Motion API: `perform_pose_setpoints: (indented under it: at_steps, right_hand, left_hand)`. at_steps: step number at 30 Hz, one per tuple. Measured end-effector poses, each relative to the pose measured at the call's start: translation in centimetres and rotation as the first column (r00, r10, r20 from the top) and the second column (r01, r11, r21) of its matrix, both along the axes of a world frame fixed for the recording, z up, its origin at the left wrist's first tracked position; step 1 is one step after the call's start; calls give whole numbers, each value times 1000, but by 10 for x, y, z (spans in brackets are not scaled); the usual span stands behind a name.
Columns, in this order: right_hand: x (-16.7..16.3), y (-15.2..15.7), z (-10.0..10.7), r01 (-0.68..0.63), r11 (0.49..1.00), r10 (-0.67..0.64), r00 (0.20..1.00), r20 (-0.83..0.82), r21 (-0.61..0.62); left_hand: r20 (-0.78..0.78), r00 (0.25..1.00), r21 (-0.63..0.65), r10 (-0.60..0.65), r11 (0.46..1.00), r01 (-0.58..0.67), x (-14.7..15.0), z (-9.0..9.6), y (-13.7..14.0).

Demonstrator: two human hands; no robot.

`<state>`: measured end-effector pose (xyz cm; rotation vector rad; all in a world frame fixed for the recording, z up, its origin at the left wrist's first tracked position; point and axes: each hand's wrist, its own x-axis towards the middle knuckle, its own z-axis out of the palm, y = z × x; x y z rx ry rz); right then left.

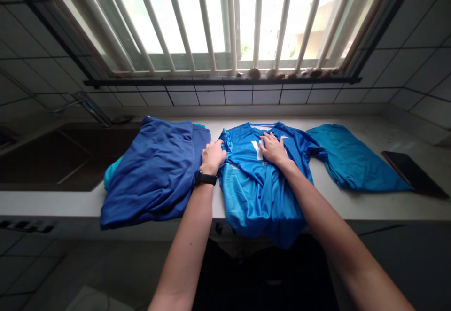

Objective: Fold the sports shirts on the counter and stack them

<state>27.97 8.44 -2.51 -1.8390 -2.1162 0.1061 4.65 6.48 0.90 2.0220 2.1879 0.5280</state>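
Observation:
A bright blue sports jersey (243, 160) with white print on its chest lies on the counter in front of me, its neck toward the window and its lower part hanging over the front edge. My left hand (213, 155), with a dark watch on the wrist, has its fingers curled into the bunched sleeve on the jersey's left side. Flat on the chest print rests my right hand (273, 149), fingers stretched out. Close by my left wrist, darker blue folded clothing (155, 165) lies over a turquoise piece (112, 172).
A teal folded garment (352, 158) lies at the right, beside a dark flat tablet-like object (416, 174). Left of the clothes is a dark sink (70, 156) with a faucet (92, 109). Small stones or shells (254, 73) line the barred window's sill behind the counter (366, 207).

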Motion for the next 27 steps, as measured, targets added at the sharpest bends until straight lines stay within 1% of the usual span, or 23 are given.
perform_pose_setpoints:
  at_steps: [2,3,5,7,8,10,11,12,13,14,15,16,18,20,21,23,27]
  right_hand:
    - [1,0,0,-26,1000,25,999,-38,-6]
    - [2,0,-1,-41,999,40,998,-50,-22]
    - [2,-1,-1,-65,996,61,996,-66,-58]
    - [3,-1,-2,-74,994,68,995,-74,-81]
    - [3,-1,-2,-75,994,68,995,-76,-84]
    - [3,-1,-1,-75,994,69,995,-74,-79]
    - [3,0,-1,-76,994,71,995,-68,-76]
    - [3,0,0,-78,994,74,995,-60,-75]
    - [3,0,0,-77,994,74,996,-51,-78]
    - [3,0,0,-74,994,71,997,-39,-86]
    - [4,-1,0,-68,993,65,997,-27,-98]
    - [4,-1,1,-58,992,56,998,-16,-111]
    - [3,-2,1,-32,990,32,999,3,-138]
    - [3,-4,3,-6,988,7,1000,7,-154]
    - [4,-4,3,7,988,-6,1000,4,-154]
    - [4,-5,4,17,990,-19,1000,-11,-140]
    - [8,-6,7,-9,993,2,998,-62,-116]
  left_hand:
    - [14,999,-59,-39,997,40,-3,-3,1]
    - [35,999,-62,-36,997,38,-5,-4,2]
    - [86,996,-11,-2,1000,3,-8,-4,4]
    - [128,990,133,56,988,-73,-10,-2,5]
    - [152,984,227,88,966,-121,-10,-1,5]
    - [200,970,386,137,899,-206,-9,3,4]
    - [211,965,431,157,871,-236,-8,5,4]
    - [206,963,450,174,857,-251,-7,5,3]
    - [184,965,445,189,859,-253,-7,6,2]
    - [150,969,420,197,875,-242,-6,5,2]
    - [107,977,375,185,903,-212,-6,4,1]
    - [61,988,316,144,936,-156,-5,3,1]
    - [-18,1000,164,-4,986,7,-5,0,1]
    - [-51,989,13,-137,990,137,-4,-2,3]
    - [-57,985,-41,-161,986,159,-4,-3,3]
    - [-68,988,-100,-135,987,128,-4,-4,5]
    - [-108,993,-112,-54,993,42,-5,-8,9]
